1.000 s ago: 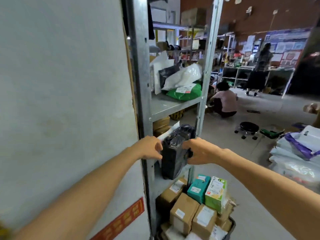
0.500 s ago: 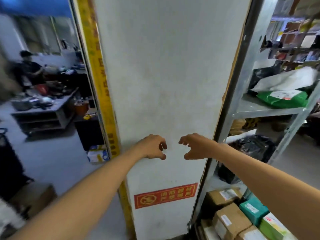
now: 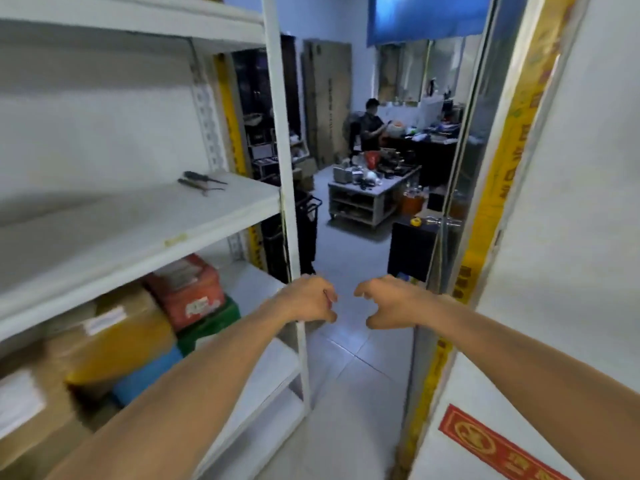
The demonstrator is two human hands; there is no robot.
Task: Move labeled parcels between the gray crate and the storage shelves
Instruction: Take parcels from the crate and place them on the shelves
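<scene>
Left hand [image 3: 306, 299]: loosely curled, empty, in front of the shelf post.
Right hand [image 3: 391, 301]: loosely curled, empty, just beside it.
Parcels [image 3: 121, 337]: lower level of the shelves [image 3: 138, 230], near left.

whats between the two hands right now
Nothing: the gap between the left hand and right hand is bare, with only the floor tiles showing behind it in the head view.
</scene>
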